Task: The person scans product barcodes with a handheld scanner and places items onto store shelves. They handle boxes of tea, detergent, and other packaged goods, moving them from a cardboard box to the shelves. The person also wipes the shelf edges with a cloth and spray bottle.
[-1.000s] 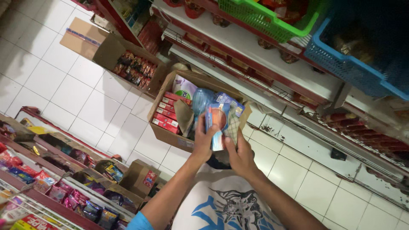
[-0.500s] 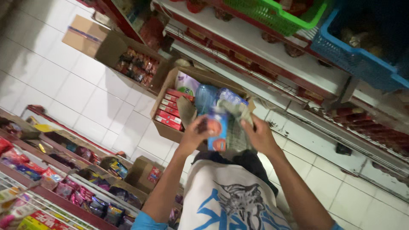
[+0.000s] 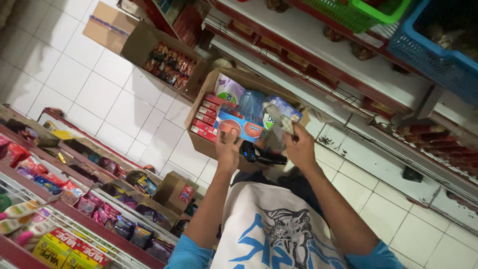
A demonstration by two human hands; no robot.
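Left hand (image 3: pixel 227 149) closed on the near edge of a flat blue-and-orange packet (image 3: pixel 238 125), thumb on top, fingers curled underneath; packet reaching away from the grip toward 12 o'clock. Long axis of the packet running roughly 9 to 3 o'clock, printed face up toward the camera, lying across the top of an open cardboard box (image 3: pixel 201 142). Right hand (image 3: pixel 298 147) just at 3 o'clock of the left, fingertips pinched on crumpled clear wrapping (image 3: pixel 279 130) around a bundle of blue items (image 3: pixel 279 110); bundle sitting at 11 o'clock of that hand, inside the same box. Whether the wrapping is fully clamped or only tugged: cannot tell. Dark handheld device (image 3: pixel 259 155) below and between the two hands, long axis pointing toward 4 o'clock, hanging close to the white printed shirt (image 3: pixel 269 229).

Inside the box, red cartons (image 3: pixel 205 119) stacked along the 9 o'clock side and a white-and-green pack (image 3: pixel 229 90) at 11 o'clock. Box resting on a white tiled floor (image 3: pixel 99 94). Second open carton of snack packets (image 3: pixel 169 62) farther off at 10 o'clock. Red-edged shelving (image 3: pixel 318 55) at 1 o'clock with a green basket (image 3: pixel 368 12) and a blue basket (image 3: pixel 438 55) on top. Low racks of wrapped goods (image 3: pixel 74 194) at 8 o'clock, yellow boxes (image 3: pixel 59 249) nearest the frame corner.
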